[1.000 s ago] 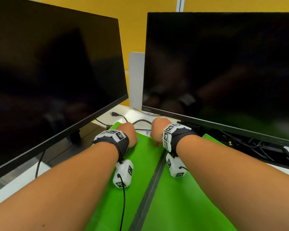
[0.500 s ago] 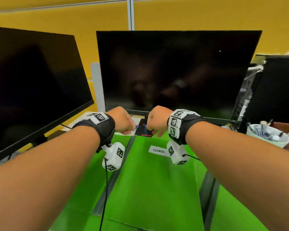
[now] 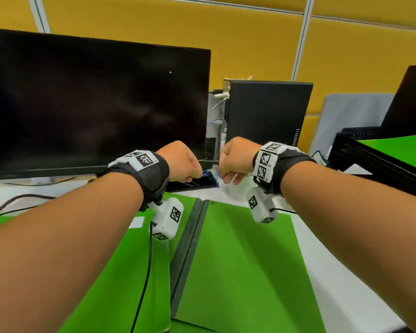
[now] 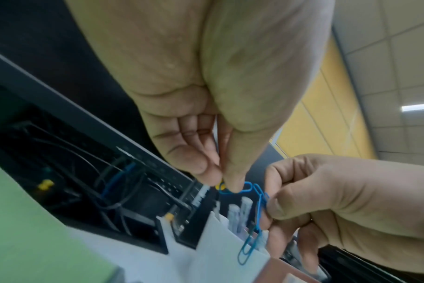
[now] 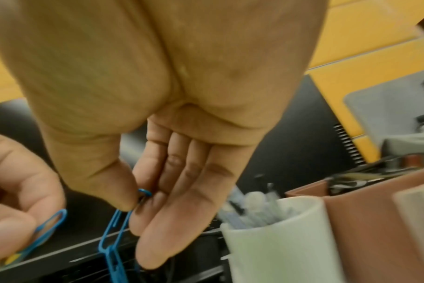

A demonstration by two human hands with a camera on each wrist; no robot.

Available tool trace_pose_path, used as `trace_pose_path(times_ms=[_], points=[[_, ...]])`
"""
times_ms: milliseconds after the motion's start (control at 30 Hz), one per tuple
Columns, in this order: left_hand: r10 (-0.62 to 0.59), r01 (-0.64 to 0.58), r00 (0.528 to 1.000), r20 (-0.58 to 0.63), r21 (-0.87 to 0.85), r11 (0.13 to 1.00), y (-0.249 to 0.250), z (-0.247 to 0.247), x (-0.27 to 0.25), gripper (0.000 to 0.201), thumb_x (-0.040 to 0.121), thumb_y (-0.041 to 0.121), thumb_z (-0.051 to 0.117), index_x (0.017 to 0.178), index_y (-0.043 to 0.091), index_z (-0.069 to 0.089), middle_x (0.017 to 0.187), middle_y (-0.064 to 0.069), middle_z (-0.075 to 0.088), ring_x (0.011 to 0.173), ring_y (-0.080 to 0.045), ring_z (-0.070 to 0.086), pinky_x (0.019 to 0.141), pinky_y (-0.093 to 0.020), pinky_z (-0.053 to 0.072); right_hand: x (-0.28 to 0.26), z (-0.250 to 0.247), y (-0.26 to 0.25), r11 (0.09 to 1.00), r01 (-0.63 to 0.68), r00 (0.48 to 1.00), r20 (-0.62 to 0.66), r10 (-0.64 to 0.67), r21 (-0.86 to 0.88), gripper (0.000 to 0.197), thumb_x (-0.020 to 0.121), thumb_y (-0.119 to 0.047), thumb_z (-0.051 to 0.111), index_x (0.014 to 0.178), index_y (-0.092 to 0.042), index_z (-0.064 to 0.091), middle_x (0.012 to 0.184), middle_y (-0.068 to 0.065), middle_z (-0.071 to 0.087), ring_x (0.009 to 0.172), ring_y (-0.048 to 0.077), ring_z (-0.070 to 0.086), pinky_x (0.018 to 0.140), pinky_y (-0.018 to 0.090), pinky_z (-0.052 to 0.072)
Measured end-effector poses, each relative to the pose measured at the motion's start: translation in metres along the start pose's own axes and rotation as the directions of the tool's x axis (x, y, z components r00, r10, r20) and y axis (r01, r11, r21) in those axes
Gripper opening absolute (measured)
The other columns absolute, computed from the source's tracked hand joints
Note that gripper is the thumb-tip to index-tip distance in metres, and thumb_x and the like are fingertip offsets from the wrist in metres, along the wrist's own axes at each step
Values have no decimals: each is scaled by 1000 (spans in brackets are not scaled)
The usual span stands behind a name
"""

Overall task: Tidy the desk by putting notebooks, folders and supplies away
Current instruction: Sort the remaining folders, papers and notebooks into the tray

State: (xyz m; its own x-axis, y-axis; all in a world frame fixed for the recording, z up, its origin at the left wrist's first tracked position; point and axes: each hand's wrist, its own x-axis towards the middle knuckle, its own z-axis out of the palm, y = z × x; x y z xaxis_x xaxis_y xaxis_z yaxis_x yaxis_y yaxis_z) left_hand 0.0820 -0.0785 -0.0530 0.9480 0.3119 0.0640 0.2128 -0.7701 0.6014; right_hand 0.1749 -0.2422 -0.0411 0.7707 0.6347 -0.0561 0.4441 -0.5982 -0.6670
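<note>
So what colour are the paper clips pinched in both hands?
Blue wire paper clips, one yellow; the left wrist view shows them best.

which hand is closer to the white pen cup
Right. The right hand hangs just beside the white pen cup, pinching blue paper clips; the left hand is farther off, beyond the right.

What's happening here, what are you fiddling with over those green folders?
A person is tidying a desk. Both hands are raised above the green folders, in front of a dark monitor. The left hand pinches a blue paper clip, and the right hand pinches a short chain of blue paper clips that dangles down. A white cup of pens stands just to the right.
</note>
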Motion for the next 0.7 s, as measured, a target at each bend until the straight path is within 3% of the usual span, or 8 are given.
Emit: trace_pose_path(times_ms=[67,167,300,467,600,700], points=[[42,-41,998,43,-28,999,15,23,11,10,84,18,80,75,15,80,65,-6,73,51,-10,62,57,-22,55,-9,-15,30,998,-70,996,-51,69,-6,18,82,5,73,77,-9,63,76,21,74,60,24,73,55,40,62],[96,-92,992,80,-55,994,35,56,26,9,83,19,80,75,15,81,65,-6,74,51,-10,62,63,-27,58,-18,-31,70,986,-165,982,-99,163,-6,13,81,2,74,78,-8,67,76,23,75,65,32,73,65,50,63],[123,-107,982,141,-120,987,57,96,44,7,82,13,77,80,7,81,71,-12,75,60,-20,65,75,-41,62,-23,-50,114,969,-239,964,-134,228,-69,6,85,2,69,83,-3,71,80,20,77,75,34,77,68,46,65],[116,-75,978,174,-223,972,70,143,60,11,82,6,75,73,10,80,68,-14,74,57,-19,65,69,-34,63,-18,-61,161,944,-319,936,-184,300,-87,2,87,1,69,88,0,71,82,20,77,71,34,77,66,53,64],[95,-35,978,188,-299,954,86,173,63,7,85,0,72,82,0,79,76,-14,75,60,-20,69,67,-32,63,-13,-72,185,923,-373,912,-221,346,-95,11,82,1,71,78,-9,68,73,13,77,65,29,77,54,37,61],[105,-49,978,180,-293,955,99,193,68,9,84,3,75,77,7,78,73,-11,75,61,-20,71,70,-35,64,-10,-77,199,907,-400,896,-261,359,-128,13,82,-4,68,75,-14,67,73,7,76,69,27,77,53,32,59]])
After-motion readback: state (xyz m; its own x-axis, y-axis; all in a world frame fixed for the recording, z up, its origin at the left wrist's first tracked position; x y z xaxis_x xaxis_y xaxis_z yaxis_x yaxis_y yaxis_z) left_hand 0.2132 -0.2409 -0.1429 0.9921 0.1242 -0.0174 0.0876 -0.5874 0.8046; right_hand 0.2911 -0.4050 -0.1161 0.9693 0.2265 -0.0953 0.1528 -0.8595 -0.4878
